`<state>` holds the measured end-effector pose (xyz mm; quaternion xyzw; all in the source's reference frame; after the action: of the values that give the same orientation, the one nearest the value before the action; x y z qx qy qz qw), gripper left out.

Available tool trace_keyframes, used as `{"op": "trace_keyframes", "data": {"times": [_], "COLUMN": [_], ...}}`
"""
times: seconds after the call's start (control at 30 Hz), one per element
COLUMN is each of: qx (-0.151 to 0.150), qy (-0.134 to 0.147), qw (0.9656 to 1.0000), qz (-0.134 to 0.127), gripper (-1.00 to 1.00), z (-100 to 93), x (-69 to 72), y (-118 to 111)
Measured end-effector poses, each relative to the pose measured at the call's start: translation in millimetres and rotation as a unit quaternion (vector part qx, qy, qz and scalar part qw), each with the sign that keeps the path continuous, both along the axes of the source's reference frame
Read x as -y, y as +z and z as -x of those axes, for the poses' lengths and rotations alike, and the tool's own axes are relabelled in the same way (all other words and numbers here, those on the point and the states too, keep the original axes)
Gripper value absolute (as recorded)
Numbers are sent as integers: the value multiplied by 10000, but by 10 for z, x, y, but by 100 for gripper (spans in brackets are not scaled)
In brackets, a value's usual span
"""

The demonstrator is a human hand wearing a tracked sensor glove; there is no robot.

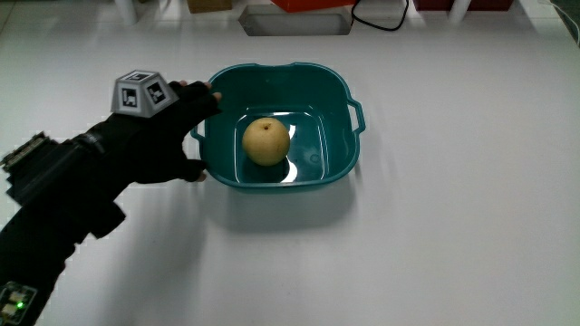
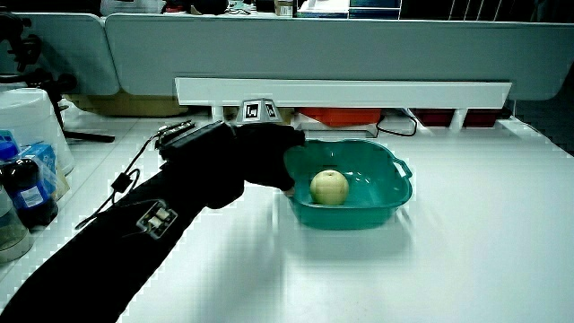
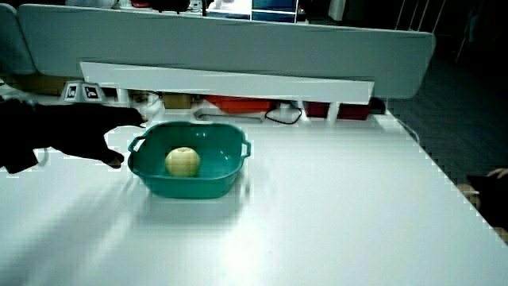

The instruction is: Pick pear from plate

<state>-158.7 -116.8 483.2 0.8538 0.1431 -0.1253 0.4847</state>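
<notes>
One hand (image 1: 168,127) beside teal basin (image 1: 340,91) rim, fingers spread, pear (image 1: 266,141) inside.

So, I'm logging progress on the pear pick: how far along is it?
Nothing looks done yet: the pear sits in the middle of the teal basin, untouched. In hand: the hand is beside the basin's rim, fingers spread, holding nothing; both side views agree. Left: reach in, grasp the pear and lift it out.
</notes>
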Motion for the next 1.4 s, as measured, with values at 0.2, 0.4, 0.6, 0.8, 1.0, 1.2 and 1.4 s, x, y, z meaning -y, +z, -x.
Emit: {"op": "trace_keyframes", "data": {"times": [0.2,0.4,0.6,0.8,1.0,1.2,1.4], "qx": [-236,-235,146,294,260,293,212], "qy": [-24,135,-49,-327,-243,-192,-374], "qw": [9997,9996,9997,9985,9988,9985,9986], "qz": [72,87,210,316,341,420,312], "gripper": [0,0,0,0,0,0,21], "z": [-306,-641,-769,-691,-746,-773,-729], "x": [123,73,73,59,10,-29,-50], "y": [52,215,382,543,663,746,749]}}
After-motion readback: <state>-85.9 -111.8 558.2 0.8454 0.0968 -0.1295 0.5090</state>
